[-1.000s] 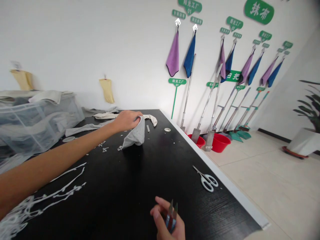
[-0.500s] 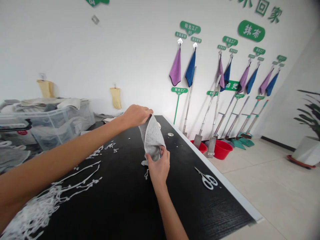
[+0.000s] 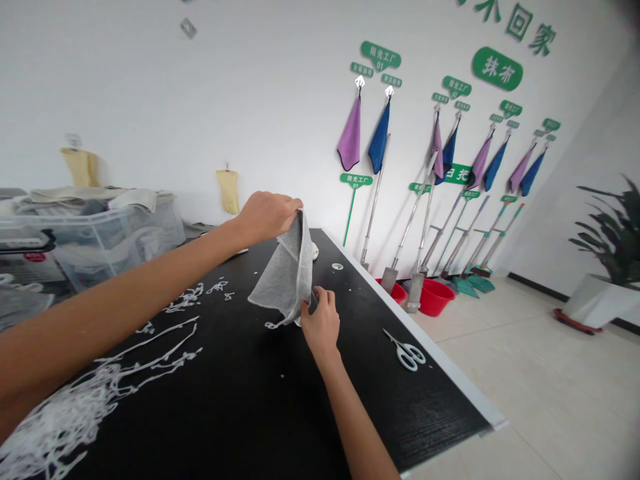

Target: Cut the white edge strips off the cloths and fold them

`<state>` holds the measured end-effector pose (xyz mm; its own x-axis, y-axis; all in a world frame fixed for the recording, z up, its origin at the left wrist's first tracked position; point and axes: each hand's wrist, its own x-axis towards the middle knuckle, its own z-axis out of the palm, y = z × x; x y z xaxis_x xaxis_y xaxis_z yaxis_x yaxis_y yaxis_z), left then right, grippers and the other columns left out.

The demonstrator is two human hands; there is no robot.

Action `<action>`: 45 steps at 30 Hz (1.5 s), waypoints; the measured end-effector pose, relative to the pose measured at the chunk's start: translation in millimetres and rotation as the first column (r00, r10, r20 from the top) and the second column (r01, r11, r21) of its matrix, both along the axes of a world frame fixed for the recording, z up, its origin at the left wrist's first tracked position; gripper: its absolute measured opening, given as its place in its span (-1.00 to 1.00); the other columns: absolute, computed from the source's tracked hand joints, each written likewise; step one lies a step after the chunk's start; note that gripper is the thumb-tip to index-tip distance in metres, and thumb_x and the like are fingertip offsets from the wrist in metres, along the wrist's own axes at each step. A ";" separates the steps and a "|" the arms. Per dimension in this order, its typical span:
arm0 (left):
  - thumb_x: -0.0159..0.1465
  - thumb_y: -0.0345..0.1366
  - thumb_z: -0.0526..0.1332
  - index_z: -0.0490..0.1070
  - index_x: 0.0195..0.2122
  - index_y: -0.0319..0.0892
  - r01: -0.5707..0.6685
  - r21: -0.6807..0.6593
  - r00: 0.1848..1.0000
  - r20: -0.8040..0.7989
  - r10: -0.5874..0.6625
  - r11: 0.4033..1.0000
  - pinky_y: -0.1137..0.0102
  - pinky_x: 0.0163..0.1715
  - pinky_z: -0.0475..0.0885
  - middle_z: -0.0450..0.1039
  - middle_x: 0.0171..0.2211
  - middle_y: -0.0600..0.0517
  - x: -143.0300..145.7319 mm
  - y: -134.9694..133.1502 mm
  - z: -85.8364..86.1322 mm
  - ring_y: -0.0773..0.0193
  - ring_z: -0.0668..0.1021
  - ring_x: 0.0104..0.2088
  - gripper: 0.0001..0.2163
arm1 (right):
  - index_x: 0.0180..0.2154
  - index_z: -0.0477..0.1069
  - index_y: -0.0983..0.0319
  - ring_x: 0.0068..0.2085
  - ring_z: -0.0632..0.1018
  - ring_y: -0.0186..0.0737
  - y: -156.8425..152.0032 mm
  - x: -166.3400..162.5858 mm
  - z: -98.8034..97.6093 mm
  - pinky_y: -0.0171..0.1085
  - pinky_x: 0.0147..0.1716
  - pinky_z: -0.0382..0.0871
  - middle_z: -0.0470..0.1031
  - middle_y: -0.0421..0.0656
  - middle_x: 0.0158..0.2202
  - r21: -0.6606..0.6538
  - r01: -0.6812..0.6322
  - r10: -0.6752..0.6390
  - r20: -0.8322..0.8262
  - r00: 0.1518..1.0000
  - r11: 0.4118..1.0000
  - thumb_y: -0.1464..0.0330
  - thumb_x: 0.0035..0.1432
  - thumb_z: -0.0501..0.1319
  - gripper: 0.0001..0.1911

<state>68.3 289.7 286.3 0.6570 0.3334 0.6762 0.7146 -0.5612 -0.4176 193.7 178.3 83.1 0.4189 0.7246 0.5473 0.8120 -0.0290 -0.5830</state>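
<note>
A grey piece of knitted fabric (image 3: 283, 277) hangs above the black table, folded over and spread out to the left. My left hand (image 3: 270, 215) pinches its top corner. Lower down, my right hand (image 3: 321, 320) is closed at the fabric's right edge, thumb against the fingers. A short curled thread end dangles from the bottom of the cloth. White-handled scissors (image 3: 404, 350) lie on the table to the right of my right hand. A heap of white yarn scraps (image 3: 60, 420) covers the table's left side.
The black table (image 3: 225, 413) has a pale right edge. Clear plastic bins (image 3: 117, 230) full of fabric stand at the left. A white ring (image 3: 337, 267) lies beyond my hands. Mops, red buckets (image 3: 435, 297) and hanging cloths line the wall; a potted plant (image 3: 607, 293) stands right.
The fabric has swung open to the left and hangs flatter, its lower flap now spread out. My left hand has risen slightly; my right hand stays near the lower right edge.
</note>
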 end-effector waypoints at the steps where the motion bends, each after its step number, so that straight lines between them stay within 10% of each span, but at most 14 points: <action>1: 0.35 -0.25 -0.02 0.48 -0.06 -0.15 -0.009 0.009 1.000 0.010 0.009 1.000 0.31 -0.40 0.35 0.59 -0.22 -0.05 -2.2 -0.1 2.2 0.06 0.60 -0.24 -0.69 | -0.02 0.34 0.21 -0.17 0.57 -0.11 0.4 2.2 -0.8 -0.24 -0.29 0.37 0.42 -0.07 -0.08 0.025 -0.024 0.024 -0.004 1.000 0.999 0.34 0.20 0.13 -0.70; 13: 0.34 -0.25 -0.03 0.50 -0.12 -0.20 -0.061 -0.016 0.998 0.029 0.062 0.998 0.21 -0.39 0.36 0.57 -0.26 -0.12 -19.7 -10.8 3.3 -0.04 0.59 -0.28 -0.68 | -0.01 0.41 0.30 -0.04 0.52 -0.10 -25.8 -15.7 -8.0 -0.23 -0.08 0.41 0.44 0.02 -0.03 0.293 -0.199 0.228 -0.067 0.971 0.935 0.18 0.23 0.15 -0.60; 17: 0.34 -0.26 -0.03 0.48 -0.12 -0.18 -0.079 -0.019 0.997 -0.003 0.079 0.997 0.22 -0.36 0.37 0.56 -0.27 -0.10 -18.9 -16.2 2.6 -0.01 0.59 -0.28 -0.70 | 0.16 0.24 0.31 -0.13 0.56 -0.01 -36.5 -38.4 -17.8 -0.18 -0.29 0.47 0.34 0.08 0.09 0.132 -0.117 0.114 0.035 0.993 0.984 0.10 0.09 0.26 -0.32; 26: 0.37 -0.24 -0.03 0.45 -0.08 -0.20 -0.164 -0.022 0.987 0.001 0.164 0.986 0.20 -0.27 0.38 0.52 -0.28 -0.09 -50.5 -13.0 12.5 0.03 0.56 -0.22 -0.70 | -0.17 0.49 0.24 -0.25 0.58 -0.14 -43.9 11.8 -26.7 -0.25 -0.24 0.37 0.55 -0.07 -0.23 0.040 -0.083 0.080 0.069 0.994 0.996 0.45 0.24 0.01 -0.72; 36: 0.43 -0.20 -0.09 0.40 0.03 -0.24 -0.206 -0.074 0.978 -0.061 0.201 0.976 0.05 -0.04 0.32 0.47 -0.11 0.02 -112.7 17.7 27.2 0.13 0.46 -0.03 -0.64 | -0.28 0.55 0.30 -0.36 0.54 -0.06 -27.4 116.0 67.9 -0.18 -0.32 0.30 0.59 0.00 -0.39 0.261 0.066 -0.105 0.138 0.985 0.963 0.25 0.25 0.05 -0.65; 45: 0.36 0.02 -0.30 0.45 -0.02 -0.35 -0.111 0.093 0.980 0.176 0.094 0.989 0.31 -0.12 0.25 0.46 -0.32 0.15 -139.4 8.6 61.5 0.36 0.51 -0.10 -0.34 | -0.22 0.57 0.32 -0.39 0.50 -0.16 -20.0 137.3 179.1 -0.15 -0.26 0.28 0.58 -0.02 -0.36 0.413 0.036 -0.159 0.266 0.951 0.910 0.28 0.24 0.11 -0.69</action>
<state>-71.2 298.3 347.8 0.4947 0.3165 0.8094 0.8319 -0.4420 -0.3356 330.9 158.3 262.2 0.2561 0.3832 0.8874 0.9503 0.0681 -0.3037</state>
